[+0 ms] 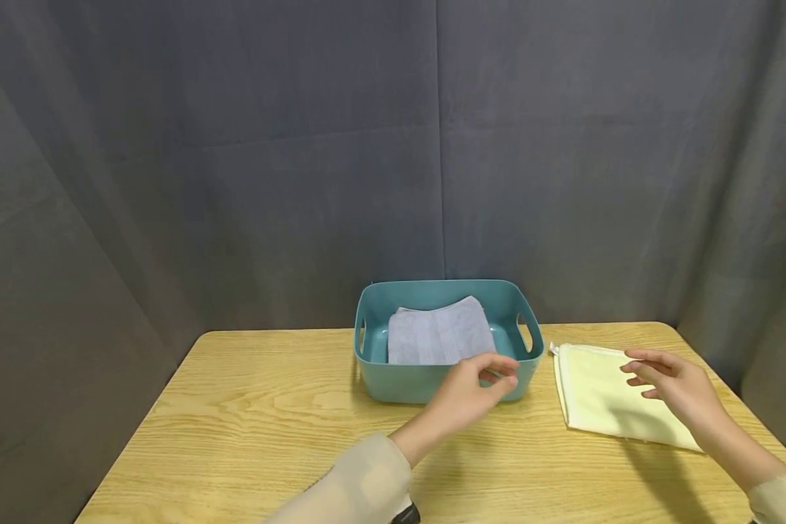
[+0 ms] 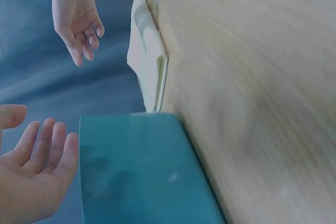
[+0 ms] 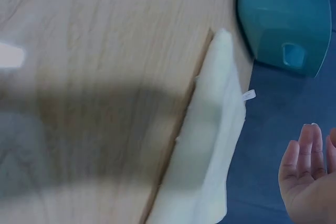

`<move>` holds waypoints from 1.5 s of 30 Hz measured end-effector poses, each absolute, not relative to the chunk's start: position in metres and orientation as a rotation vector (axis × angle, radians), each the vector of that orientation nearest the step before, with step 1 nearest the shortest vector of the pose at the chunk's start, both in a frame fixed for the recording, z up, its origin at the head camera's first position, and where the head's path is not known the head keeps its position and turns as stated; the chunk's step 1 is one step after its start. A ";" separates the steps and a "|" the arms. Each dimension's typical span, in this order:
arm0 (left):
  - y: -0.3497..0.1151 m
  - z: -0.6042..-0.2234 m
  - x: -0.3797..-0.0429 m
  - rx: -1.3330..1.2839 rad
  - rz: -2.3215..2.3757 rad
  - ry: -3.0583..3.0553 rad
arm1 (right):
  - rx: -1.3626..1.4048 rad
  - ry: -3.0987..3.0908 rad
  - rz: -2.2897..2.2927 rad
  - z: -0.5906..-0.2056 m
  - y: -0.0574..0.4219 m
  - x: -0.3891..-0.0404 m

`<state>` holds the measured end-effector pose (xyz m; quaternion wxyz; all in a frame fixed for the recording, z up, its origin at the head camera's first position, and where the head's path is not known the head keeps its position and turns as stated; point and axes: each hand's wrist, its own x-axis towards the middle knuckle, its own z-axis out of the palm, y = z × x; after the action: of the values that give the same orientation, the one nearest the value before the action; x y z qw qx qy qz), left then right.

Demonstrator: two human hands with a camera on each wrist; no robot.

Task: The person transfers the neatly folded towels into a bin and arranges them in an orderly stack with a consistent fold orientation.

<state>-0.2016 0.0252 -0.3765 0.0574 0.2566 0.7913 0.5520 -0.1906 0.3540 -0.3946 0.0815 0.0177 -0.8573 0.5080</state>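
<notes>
A folded pale yellow towel (image 1: 602, 393) lies on the right side of the table, a small white tag at its far left corner. Over it hovers my right hand (image 1: 677, 389), fingers loosely bent and holding nothing. My left hand (image 1: 468, 389) is raised in front of the teal basket (image 1: 399, 383), overlapping its front rim in the head view, with thumb and fingers apart and nothing between them. Inside the basket rests a folded light grey-purple towel (image 1: 439, 335). In the left wrist view the left hand's fingers (image 2: 50, 148) are beside the basket wall.
The wooden table (image 1: 255, 407) has rounded far corners. A dark grey curtain (image 1: 301, 182) hangs right behind it and along both sides. The basket has handle cutouts at its two ends and stands near the far edge, left of the yellow towel.
</notes>
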 end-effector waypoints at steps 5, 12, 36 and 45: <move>0.036 -0.384 -0.195 0.738 1.658 2.362 | 0.042 -2.572 1.505 -0.404 0.367 -0.188; 0.049 -0.394 -0.191 0.718 1.673 2.315 | -0.028 -2.568 1.517 -0.413 0.380 -0.186; 0.093 -0.422 -0.195 0.547 1.713 2.256 | -0.199 -2.712 1.294 -0.426 0.409 -0.178; 0.108 -0.427 -0.195 0.454 1.722 2.276 | -0.266 -2.699 1.309 -0.428 0.414 -0.178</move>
<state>-0.1948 0.1077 -0.4268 0.1254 0.1560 0.7813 0.5912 -0.1784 0.4141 -0.4283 0.0649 -0.0880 -0.8944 0.4338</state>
